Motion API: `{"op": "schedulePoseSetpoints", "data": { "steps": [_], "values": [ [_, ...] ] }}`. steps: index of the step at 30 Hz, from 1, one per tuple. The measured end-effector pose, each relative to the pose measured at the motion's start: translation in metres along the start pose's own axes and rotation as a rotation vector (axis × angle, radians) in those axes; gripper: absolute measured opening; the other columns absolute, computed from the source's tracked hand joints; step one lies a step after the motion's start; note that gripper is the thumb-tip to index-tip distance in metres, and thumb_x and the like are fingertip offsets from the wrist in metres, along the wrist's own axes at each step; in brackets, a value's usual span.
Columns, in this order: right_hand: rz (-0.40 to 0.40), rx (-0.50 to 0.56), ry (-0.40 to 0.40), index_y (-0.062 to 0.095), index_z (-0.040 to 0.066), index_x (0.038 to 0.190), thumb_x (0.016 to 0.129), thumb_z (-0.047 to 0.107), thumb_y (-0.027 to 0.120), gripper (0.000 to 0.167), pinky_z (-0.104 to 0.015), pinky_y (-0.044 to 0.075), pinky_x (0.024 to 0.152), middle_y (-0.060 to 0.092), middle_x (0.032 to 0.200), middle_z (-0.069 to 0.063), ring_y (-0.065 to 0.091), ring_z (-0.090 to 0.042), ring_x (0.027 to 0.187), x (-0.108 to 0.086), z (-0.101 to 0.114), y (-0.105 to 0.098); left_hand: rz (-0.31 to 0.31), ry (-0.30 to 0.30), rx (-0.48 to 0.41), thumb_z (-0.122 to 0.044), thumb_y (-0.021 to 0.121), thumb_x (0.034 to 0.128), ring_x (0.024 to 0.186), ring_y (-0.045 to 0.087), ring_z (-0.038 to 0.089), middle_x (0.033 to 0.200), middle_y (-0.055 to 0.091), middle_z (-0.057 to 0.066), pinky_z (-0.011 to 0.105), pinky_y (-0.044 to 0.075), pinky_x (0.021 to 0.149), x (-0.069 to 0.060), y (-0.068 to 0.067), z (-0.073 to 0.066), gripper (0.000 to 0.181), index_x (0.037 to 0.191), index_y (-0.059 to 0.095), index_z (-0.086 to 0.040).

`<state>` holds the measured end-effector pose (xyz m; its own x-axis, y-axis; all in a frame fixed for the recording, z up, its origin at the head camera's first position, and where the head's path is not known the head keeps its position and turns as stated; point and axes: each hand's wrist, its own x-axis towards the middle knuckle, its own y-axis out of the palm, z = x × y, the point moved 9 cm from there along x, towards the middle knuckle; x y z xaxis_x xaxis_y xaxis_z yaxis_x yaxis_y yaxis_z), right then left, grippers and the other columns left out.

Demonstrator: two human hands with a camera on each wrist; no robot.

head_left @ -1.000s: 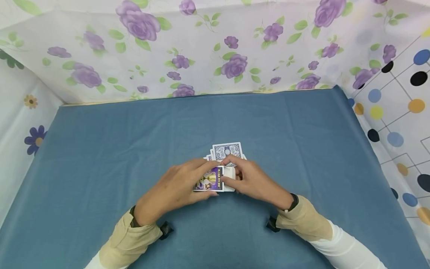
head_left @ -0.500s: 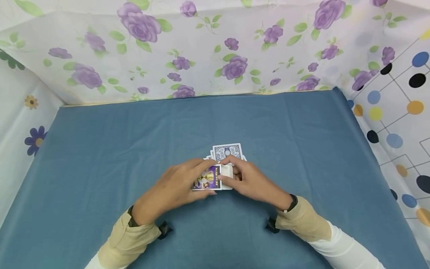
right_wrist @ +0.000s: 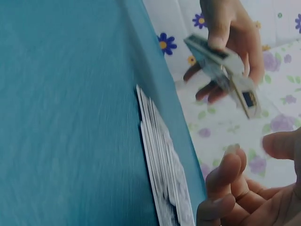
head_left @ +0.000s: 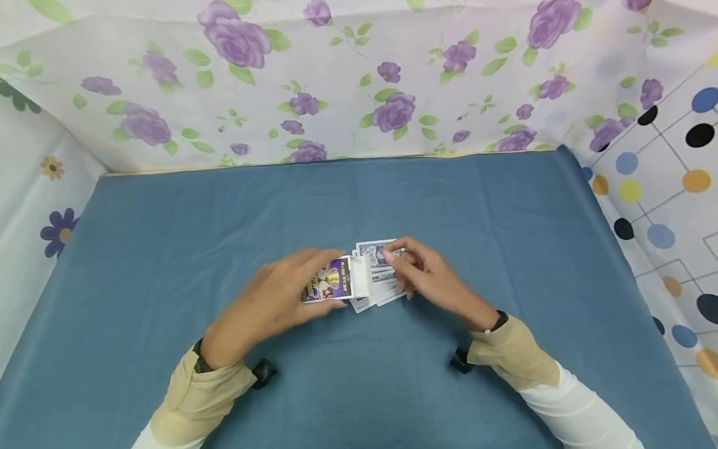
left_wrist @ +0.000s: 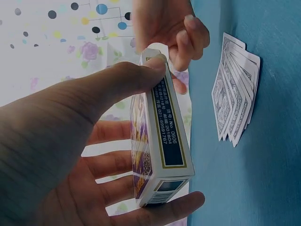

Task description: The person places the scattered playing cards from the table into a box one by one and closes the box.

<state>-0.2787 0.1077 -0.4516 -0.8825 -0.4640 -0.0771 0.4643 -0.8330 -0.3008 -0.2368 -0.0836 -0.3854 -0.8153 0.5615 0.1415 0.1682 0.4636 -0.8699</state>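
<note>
My left hand (head_left: 272, 293) grips a purple and white playing card box (head_left: 328, 280), thumb on one narrow side and fingers on the other. At the box's right end a white flap (head_left: 361, 277) stands out. The left wrist view shows the box's (left_wrist: 164, 122) dark printed side and a barcode end. Several playing cards (head_left: 367, 302) lie loosely fanned on the table, patterned backs up, partly hidden by the box and my right hand (head_left: 429, 277). That hand hovers over the cards, fingers loosely bent; nothing shows between them in the right wrist view.
A blue cloth (head_left: 224, 218) covers the table. Behind it hangs a floral curtain (head_left: 336, 81), and a dotted sheet (head_left: 662, 249) runs along the right side. Dark wrist bands with small black cameras (head_left: 263, 373) sit at both wrists.
My right hand has let go of the box's end and moved up and right over the cards. My left hand has carried the box leftward and up, uncovering more of the cards.
</note>
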Motion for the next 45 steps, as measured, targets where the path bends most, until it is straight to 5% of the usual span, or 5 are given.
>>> {"op": "schedulePoseSetpoints", "data": {
  "steps": [8,18,29,45],
  "values": [
    [-0.053,0.054,0.021,0.051,0.001,0.134,0.101,0.014,0.064,0.038,-0.031,0.044,0.044,0.053,0.064,-0.014,0.05,-0.025,0.048,0.015,-0.022,-0.017,0.008,-0.035,0.008,-0.045,0.08,0.0869,0.096,0.062,0.018,0.13,0.063,0.008,0.037,0.052,0.073,-0.002,-0.003,0.005,0.067,0.144,0.055,-0.018],
    [0.024,0.022,0.133,0.044,0.0,0.139,0.1,0.013,0.066,0.047,-0.039,0.05,0.042,0.058,0.065,-0.015,0.057,-0.022,0.044,0.029,-0.038,-0.024,-0.015,-0.019,0.004,-0.043,0.08,0.0869,0.098,0.063,0.019,0.129,0.064,0.009,0.038,0.053,0.074,-0.002,-0.007,0.005,0.067,0.143,0.055,-0.017],
    [0.076,0.083,0.167,0.041,-0.005,0.13,0.097,0.003,0.067,0.043,-0.037,0.049,0.041,0.058,0.063,-0.015,0.056,-0.019,0.041,0.032,-0.043,-0.022,-0.008,-0.021,0.02,-0.043,0.08,0.0868,0.096,0.062,0.018,0.128,0.064,0.008,0.038,0.052,0.073,-0.001,-0.006,0.006,0.066,0.142,0.055,-0.017],
    [0.032,-0.062,0.178,0.047,0.002,0.118,0.094,0.006,0.072,0.034,-0.04,0.049,0.041,0.058,0.062,-0.014,0.056,-0.023,0.042,0.03,-0.041,-0.02,0.002,-0.024,0.021,-0.044,0.079,0.0874,0.098,0.062,0.017,0.13,0.063,0.007,0.038,0.052,0.075,-0.001,-0.002,0.007,0.066,0.143,0.054,-0.018]
  ]
}}
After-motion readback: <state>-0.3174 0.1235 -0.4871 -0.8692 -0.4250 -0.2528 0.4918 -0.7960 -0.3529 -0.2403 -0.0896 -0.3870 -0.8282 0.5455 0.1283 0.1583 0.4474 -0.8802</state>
